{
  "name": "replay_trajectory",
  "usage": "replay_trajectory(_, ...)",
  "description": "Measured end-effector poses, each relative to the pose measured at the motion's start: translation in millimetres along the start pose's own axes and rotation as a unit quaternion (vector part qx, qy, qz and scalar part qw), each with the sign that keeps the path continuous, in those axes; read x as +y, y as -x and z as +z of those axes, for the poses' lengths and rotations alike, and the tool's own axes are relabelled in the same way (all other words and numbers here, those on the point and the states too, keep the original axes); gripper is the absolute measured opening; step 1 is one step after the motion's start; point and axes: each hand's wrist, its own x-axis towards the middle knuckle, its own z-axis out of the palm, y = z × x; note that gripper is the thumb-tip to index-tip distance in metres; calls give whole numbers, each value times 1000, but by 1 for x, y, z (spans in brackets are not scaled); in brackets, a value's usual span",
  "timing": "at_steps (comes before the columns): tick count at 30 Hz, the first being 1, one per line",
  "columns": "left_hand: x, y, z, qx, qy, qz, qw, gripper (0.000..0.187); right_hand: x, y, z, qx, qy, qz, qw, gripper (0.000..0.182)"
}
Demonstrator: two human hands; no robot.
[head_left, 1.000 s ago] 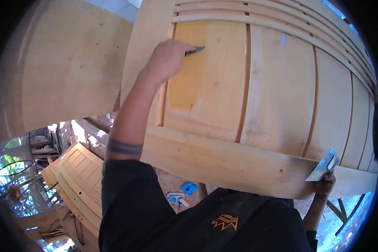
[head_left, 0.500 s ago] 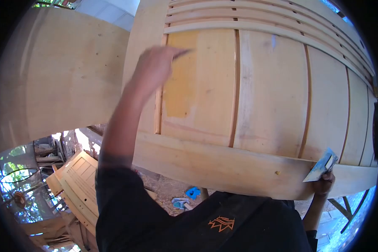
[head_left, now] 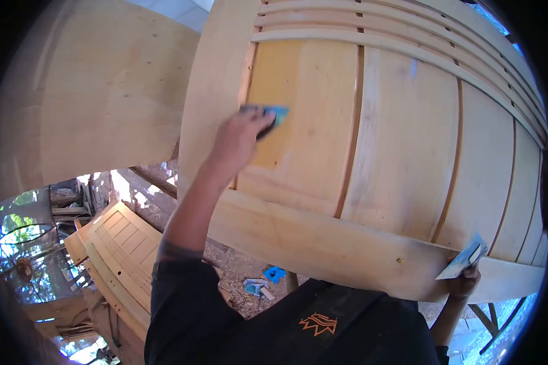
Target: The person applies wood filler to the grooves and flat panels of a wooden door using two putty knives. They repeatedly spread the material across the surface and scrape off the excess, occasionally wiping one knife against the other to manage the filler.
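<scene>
A wooden door point(head_left: 323, 225) with grooved panels and slats lies in front of me. My left hand point(head_left: 240, 137) is closed around a blue-edged scraper point(head_left: 278, 114), slightly blurred by motion, over the leftmost panel. A yellowish patch of coating point(head_left: 274, 73) covers the left part of that panel, around the scraper. At the door's near edge on the right, my right hand point(head_left: 466, 283) grips a flat blue-and-white scraper point(head_left: 466, 258), tilted upward. Its fingers are partly hidden, and a pale residue shows on its face.
A large plain board point(head_left: 103, 91) stands on the left. Below it, a smaller panelled door point(head_left: 128, 237) leans near scrap wood. A blue object point(head_left: 274, 274) and some crumpled litter point(head_left: 257, 287) lie on the ground. Metal legs point(head_left: 484, 319) show under the door at right.
My left hand has moved down the leftmost panel with the scraper, whose blue face now shows. My right hand keeps its hold near the edge. The whole view has shifted slightly.
</scene>
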Motion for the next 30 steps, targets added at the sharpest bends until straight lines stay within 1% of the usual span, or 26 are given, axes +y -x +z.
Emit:
replay_trajectory(2,18,20,-24,-101,17,-36,994,46,1,-2,1,-44,5,4,999,71)
replay_trajectory(3,24,19,-34,-149,27,-53,987,47,2,-2,-2,-36,-7,-2,999,70)
replay_trajectory(6,17,-26,-49,-87,31,2,996,46,4,0,-4,-12,-31,-11,999,68)
replay_trajectory(8,2,-76,-47,-42,-16,9,999,43,3,2,9,6,-34,-7,999,67)
replay_trajectory(10,-22,-124,-34,-54,-56,-9,997,40,6,2,-6,24,-34,-20,999,67)
replay_trajectory(12,-37,-152,-28,-74,-95,16,993,42,1,-1,-4,22,-24,-22,999,67)
replay_trajectory(14,-41,-164,-28,-87,-56,14,995,41,3,0,10,5,-14,-16,1000,66)
replay_trajectory(15,-39,-164,-28,-98,-37,14,994,40,3,-1,7,6,-11,-20,1000,67)
replay_trajectory(18,-34,-140,-29,-169,11,-43,985,36,4,0,-3,13,-2,-16,1000,68)
replay_trajectory(20,-34,-108,-25,-170,29,-5,985,35,1,1,1,20,-1,-14,1000,69)
replay_trajectory(21,-31,-93,-25,-168,36,17,985,34,0,0,5,1,11,-4,1000,70)
replay_trajectory(23,-14,-53,-21,-145,38,19,989,38,0,-1,-2,9,7,3,1000,70)
replay_trajectory(24,-5,-30,-18,-126,38,9,991,41,-1,0,-6,14,6,5,1000,69)
replay_trajectory(25,4,-8,-14,-106,39,0,994,44,-1,0,2,-5,5,6,1000,69)
replay_trajectory(27,34,38,-9,-82,26,-38,996,50,-2,1,-8,12,6,4,1000,69)
replay_trajectory(28,47,61,-6,-73,33,-52,995,51,-1,-1,-12,19,4,1,1000,69)
replay_trajectory(29,58,81,-6,-66,39,-67,995,52,-1,-1,-10,6,9,4,1000,69)
replay_trajectory(30,68,96,-10,-82,45,-77,993,52,-2,-1,-4,-9,13,6,1000,69)
